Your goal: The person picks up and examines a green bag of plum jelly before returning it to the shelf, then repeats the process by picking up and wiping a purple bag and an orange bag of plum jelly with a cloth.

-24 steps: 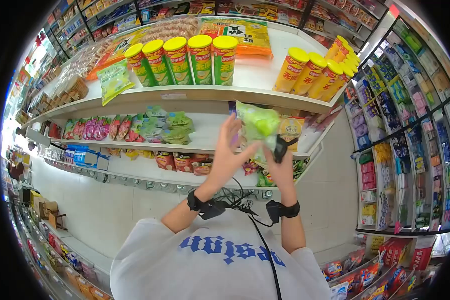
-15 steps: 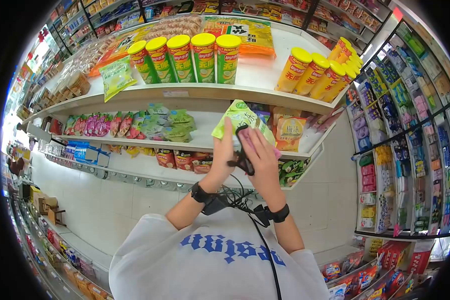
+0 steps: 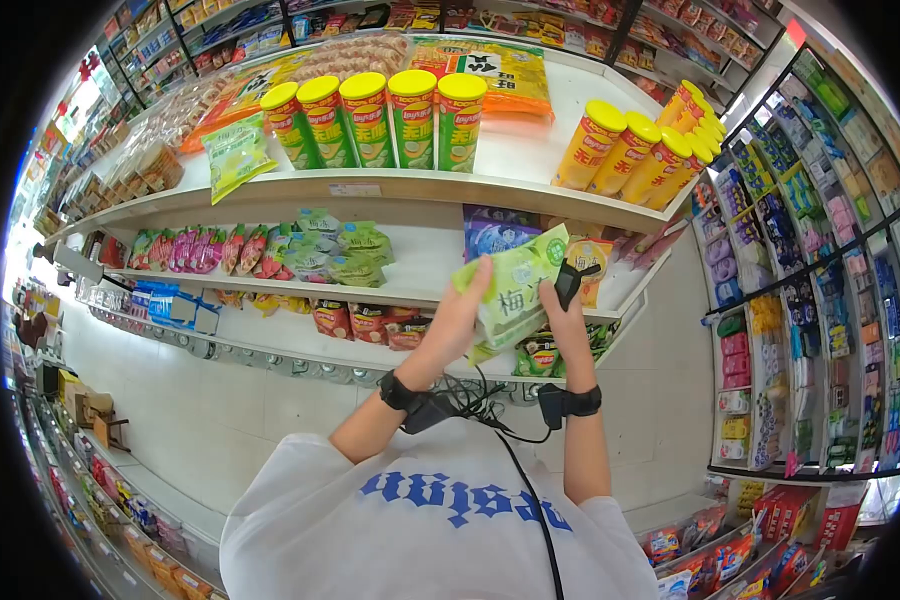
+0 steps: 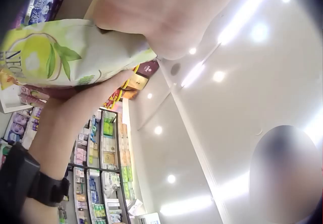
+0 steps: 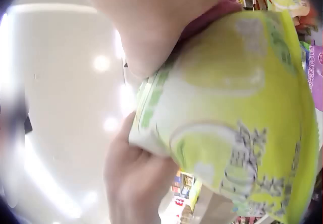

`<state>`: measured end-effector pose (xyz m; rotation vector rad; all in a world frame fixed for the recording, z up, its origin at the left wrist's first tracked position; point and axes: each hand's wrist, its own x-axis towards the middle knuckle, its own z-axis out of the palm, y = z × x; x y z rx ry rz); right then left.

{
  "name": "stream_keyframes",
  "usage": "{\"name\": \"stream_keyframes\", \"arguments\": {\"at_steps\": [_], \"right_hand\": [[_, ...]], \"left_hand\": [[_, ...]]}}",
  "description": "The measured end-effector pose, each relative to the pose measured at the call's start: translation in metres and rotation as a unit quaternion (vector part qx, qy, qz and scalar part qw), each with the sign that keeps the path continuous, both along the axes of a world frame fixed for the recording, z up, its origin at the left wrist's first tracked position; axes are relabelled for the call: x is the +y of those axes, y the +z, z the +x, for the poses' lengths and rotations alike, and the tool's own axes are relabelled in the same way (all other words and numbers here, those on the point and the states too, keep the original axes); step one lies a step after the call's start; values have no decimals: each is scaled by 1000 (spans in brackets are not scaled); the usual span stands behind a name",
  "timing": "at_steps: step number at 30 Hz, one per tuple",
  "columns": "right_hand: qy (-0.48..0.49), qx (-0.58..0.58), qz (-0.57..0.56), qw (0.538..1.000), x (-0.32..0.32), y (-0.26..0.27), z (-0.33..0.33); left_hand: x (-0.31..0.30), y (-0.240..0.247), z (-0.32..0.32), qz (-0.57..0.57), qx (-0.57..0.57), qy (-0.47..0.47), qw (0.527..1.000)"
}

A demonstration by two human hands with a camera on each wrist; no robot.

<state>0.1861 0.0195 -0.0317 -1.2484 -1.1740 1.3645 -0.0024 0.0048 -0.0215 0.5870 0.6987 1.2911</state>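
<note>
Both hands hold a green bag of plum jelly [image 3: 518, 290], tilted in front of the shelf with its printed side up. The left hand [image 3: 460, 315] grips its left edge, thumb on the front. At its right edge, the right hand [image 3: 570, 325] pinches the bag, and a black strap-like thing [image 3: 574, 282] juts from that hand. The right wrist view shows the bag [image 5: 237, 108] close up, with a pinkish-purple thing [image 5: 214, 15] by the right hand. A pear-like fruit print marks the bag [image 4: 75, 55] in the left wrist view.
Green chip cans [image 3: 412, 120] and yellow chip cans [image 3: 590, 145] stand on the upper shelf, beside another green bag [image 3: 237, 160]. Below are more green bags [image 3: 355, 250], a purple pack [image 3: 495, 235] and red packs [image 3: 368, 320]. Black cables [image 3: 470, 400] hang between the wrists.
The bag has been turned about between the hands, and its printed front now faces up. The pink thing by the right hand has gone from the head view.
</note>
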Motion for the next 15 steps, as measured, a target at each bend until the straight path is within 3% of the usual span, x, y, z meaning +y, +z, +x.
{"name": "stream_keyframes", "arguments": {"at_steps": [3,4,11,15], "right_hand": [[108,-41,81,990,-9,-5,5],[126,-34,58,990,-10,-13,6],[63,-58,33,996,-21,-3,-11],[-63,4,82,995,-15,-13,-12]], "left_hand": [[11,14,-18,-45,-99,8,994],[13,15,-24,-71,-126,14,989],[15,15,-49,-35,-99,22,994],[-1,-3,-51,60,206,-39,976]]}}
